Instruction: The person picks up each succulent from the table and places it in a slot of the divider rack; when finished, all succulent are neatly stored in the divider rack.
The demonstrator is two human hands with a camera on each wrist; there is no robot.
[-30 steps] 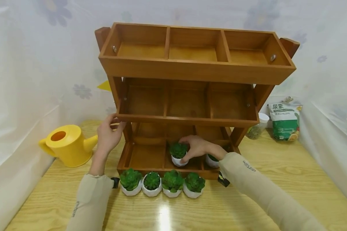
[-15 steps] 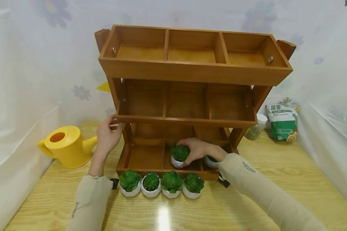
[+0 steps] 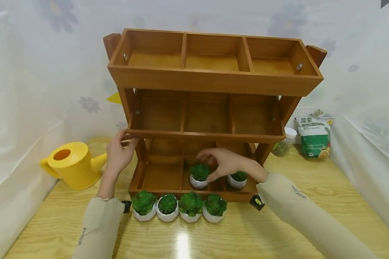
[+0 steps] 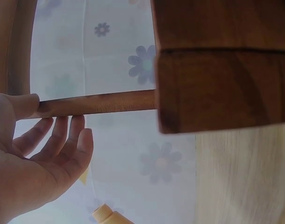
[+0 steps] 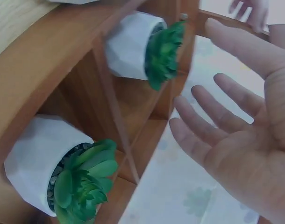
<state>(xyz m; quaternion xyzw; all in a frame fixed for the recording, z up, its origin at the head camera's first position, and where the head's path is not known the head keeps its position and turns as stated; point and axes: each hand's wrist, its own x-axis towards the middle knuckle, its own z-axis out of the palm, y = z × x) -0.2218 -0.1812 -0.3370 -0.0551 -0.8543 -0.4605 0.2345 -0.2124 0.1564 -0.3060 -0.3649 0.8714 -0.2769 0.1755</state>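
Succulent (image 3: 199, 175) stands in the rack's (image 3: 214, 82) bottom middle compartment, the right hand (image 3: 228, 163) beside it, grip wide and empty. Another plant (image 3: 236, 181) occupies the bottom right compartment; four pots (image 3: 167, 216) on the counter (image 3: 240, 235) seem left to place. Left hand (image 3: 119, 153) pinches the rack's edge.

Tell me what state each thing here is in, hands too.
Wooden shelf: standing
Middle-compartment plant: upright, bottom tier
Right-compartment plant: upright, same tier
Four front plants: upright, in a row
Watering can: upright
Jar: white lid on
Bag: clip at top
Left hand: gripping the wooden shelf
Right hand: relaxed, gripping nothing
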